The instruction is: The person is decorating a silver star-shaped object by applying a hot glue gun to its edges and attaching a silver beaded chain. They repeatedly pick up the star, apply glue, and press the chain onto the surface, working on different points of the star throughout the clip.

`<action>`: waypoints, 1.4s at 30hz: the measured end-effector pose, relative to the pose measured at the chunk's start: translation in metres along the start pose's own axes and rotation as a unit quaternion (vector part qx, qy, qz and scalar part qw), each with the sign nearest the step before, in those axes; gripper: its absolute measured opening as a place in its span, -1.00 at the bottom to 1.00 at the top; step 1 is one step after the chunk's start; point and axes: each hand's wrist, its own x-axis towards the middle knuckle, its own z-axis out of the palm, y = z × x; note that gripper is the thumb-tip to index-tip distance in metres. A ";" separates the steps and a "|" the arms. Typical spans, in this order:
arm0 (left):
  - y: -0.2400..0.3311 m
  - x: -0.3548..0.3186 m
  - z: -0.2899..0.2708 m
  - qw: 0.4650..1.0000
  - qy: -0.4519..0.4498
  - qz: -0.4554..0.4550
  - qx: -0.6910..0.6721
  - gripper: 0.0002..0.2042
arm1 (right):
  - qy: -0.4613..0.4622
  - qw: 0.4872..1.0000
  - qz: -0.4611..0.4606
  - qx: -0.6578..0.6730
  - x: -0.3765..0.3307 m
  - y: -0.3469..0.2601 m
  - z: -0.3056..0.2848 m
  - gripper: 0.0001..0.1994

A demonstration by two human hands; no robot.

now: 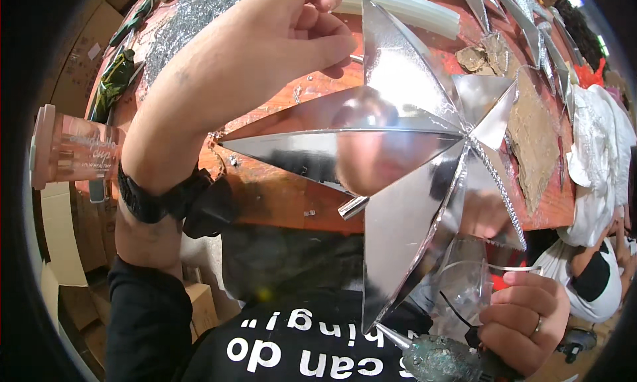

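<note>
A large mirrored silver star point(411, 229) with several points fills the middle of the view, tilted over the table edge. Silver braided trim point(499, 183) runs along the edge of one right-hand point. At the lower right my right hand point(524, 322) is closed around a glue gun point(438, 360) with a grimy, crusted body. Its metal nozzle appears beside the star's lowest tip; whether they touch is unclear. My left hand point(318, 37) is raised near the star's top point, fingers curled and thumb pressed in. What it pinches, if anything, cannot be made out.
The red table point(279, 206) carries a heap of silver tinsel trim point(182, 34), translucent glue sticks point(411, 14) and a piece of brown cardboard point(534, 143). A pink lidded cup point(73, 146) stands at left. More silver stars point(524, 17) lie far right. Another person point(600, 276) sits at right.
</note>
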 end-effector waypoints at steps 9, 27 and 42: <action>0.011 -0.004 0.004 1.000 -0.003 -0.026 -0.009 -0.84 | -0.024 0.998 0.028 0.042 0.007 -0.014 -0.006 -0.71; 0.008 -0.056 -0.017 0.975 0.101 0.142 -0.135 -0.84 | 0.180 0.901 0.383 -0.097 -0.083 0.115 -0.005 -0.53; -0.035 -0.134 -0.013 0.934 0.176 0.047 -0.307 -0.87 | 0.088 0.956 0.178 -0.217 0.020 0.032 0.000 -0.48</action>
